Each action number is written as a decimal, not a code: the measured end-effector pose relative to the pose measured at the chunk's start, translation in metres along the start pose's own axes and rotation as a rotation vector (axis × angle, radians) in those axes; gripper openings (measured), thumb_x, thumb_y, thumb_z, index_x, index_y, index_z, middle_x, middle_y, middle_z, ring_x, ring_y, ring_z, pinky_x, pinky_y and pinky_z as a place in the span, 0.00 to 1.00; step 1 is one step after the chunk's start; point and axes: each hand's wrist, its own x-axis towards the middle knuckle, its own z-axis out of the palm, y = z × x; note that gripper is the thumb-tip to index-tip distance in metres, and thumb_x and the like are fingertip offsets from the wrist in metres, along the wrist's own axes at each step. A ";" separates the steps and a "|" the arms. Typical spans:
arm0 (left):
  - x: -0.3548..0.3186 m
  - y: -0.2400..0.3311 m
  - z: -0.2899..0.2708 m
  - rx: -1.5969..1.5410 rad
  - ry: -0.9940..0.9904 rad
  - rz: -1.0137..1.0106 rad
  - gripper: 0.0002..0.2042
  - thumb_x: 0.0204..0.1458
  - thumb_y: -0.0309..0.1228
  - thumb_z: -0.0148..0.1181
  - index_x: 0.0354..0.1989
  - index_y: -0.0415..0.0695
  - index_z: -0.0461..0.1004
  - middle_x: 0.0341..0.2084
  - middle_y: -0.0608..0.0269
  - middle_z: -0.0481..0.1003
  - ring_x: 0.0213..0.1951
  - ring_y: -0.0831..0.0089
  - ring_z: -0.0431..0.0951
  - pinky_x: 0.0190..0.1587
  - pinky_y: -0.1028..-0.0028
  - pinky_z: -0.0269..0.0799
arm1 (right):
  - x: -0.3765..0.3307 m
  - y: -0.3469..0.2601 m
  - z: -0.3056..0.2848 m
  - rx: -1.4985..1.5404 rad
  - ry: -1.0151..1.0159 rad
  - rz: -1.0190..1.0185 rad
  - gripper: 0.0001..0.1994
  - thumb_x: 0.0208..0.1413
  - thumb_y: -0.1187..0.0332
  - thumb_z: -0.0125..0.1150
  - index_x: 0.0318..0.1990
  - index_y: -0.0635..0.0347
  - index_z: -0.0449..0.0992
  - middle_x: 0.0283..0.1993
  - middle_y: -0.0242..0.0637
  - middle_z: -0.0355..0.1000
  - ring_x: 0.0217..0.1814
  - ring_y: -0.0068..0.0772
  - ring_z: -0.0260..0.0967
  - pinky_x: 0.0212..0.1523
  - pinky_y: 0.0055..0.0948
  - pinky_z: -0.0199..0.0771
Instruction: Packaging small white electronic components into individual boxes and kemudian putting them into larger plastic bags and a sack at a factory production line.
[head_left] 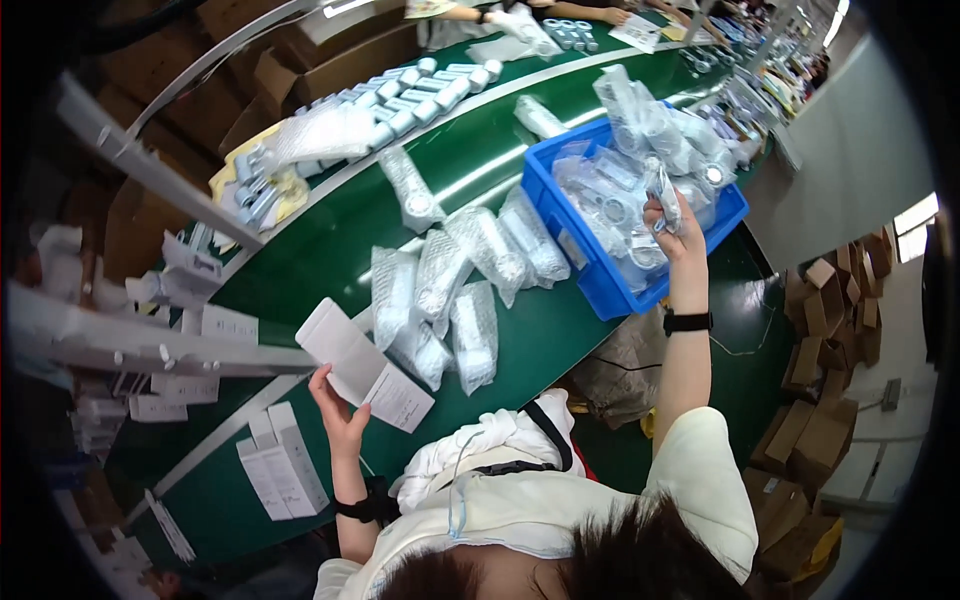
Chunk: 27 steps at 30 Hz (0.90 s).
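Head view: an open white carton is held, tilted, along its left edge by the left grip, with thumb and fingers spread against the cardboard. A clear-wrapped piece is grasped by the right grip, raised over a blue bin (heaped with similar wrapped pieces). Between the two grips, several bubble-wrapped parcels are scattered on the green worktop, while white cardboard packaging is set near the left forearm.
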 end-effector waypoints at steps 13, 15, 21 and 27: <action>-0.068 -0.014 -0.113 0.507 0.045 0.021 0.24 0.30 0.24 0.58 0.42 0.45 0.60 0.51 0.46 0.53 0.58 0.50 0.49 0.56 0.65 0.46 | -0.148 0.407 0.080 -1.745 -1.006 -0.656 0.18 0.38 0.67 0.63 0.41 0.57 0.70 0.48 0.44 0.64 0.49 0.42 0.63 0.48 0.33 0.63; -0.076 -0.024 -0.128 0.505 0.066 0.013 0.24 0.30 0.23 0.57 0.41 0.44 0.60 0.51 0.47 0.53 0.58 0.51 0.48 0.57 0.64 0.46 | -0.139 0.379 0.090 -1.680 -0.946 -0.575 0.17 0.39 0.67 0.62 0.41 0.57 0.71 0.48 0.43 0.64 0.49 0.40 0.63 0.48 0.32 0.63; -0.067 -0.039 -0.139 0.314 0.083 -0.022 0.24 0.29 0.21 0.53 0.41 0.46 0.57 0.45 0.55 0.54 0.54 0.57 0.53 0.56 0.67 0.45 | -0.042 0.176 0.078 -1.398 0.112 -0.839 0.11 0.42 0.75 0.53 0.36 0.63 0.72 0.36 0.39 0.69 0.38 0.34 0.67 0.38 0.29 0.65; -0.048 -0.035 -0.121 0.226 0.164 -0.073 0.26 0.28 0.20 0.50 0.42 0.48 0.56 0.43 0.59 0.54 0.52 0.62 0.54 0.57 0.67 0.43 | 0.039 -0.016 -0.088 -2.064 0.953 -0.301 0.41 0.33 0.54 0.67 0.56 0.58 0.54 0.50 0.51 0.62 0.52 0.53 0.59 0.52 0.43 0.56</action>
